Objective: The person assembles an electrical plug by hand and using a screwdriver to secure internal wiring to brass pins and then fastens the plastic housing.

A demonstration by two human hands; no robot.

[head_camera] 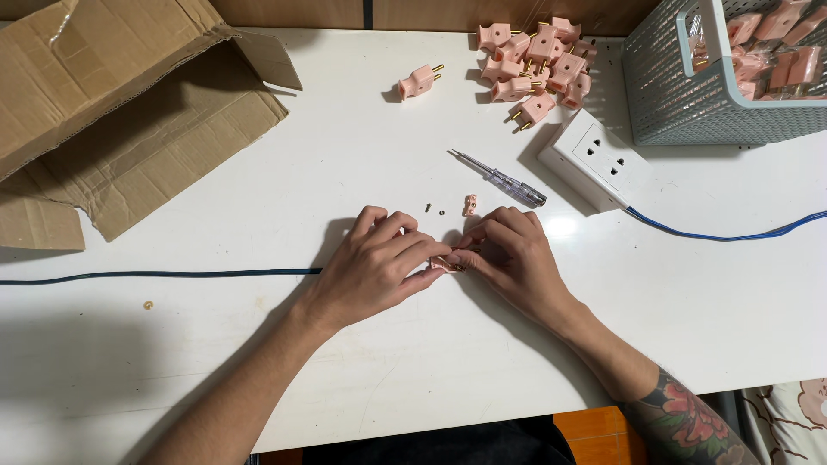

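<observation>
My left hand (379, 265) and my right hand (510, 255) meet at the middle of the white table (362, 172), both pinching a small pink plug part (448, 264) between their fingertips; most of it is hidden. A blue cable (164, 275) runs from the left edge toward my left hand. Just beyond my fingers lie a small screw (428, 207), a tiny nut (442, 212) and a little pink clamp piece (469, 205). A clear-handled screwdriver (502, 180) lies further back.
A pile of pink two-pin plugs (538, 58) sits at the back, one plug (419, 82) apart from it. A white socket block (594, 159) with a blue lead (724, 234) is right of centre. A grey basket (672, 95) holds bagged plugs. An open cardboard box (112, 112) lies left.
</observation>
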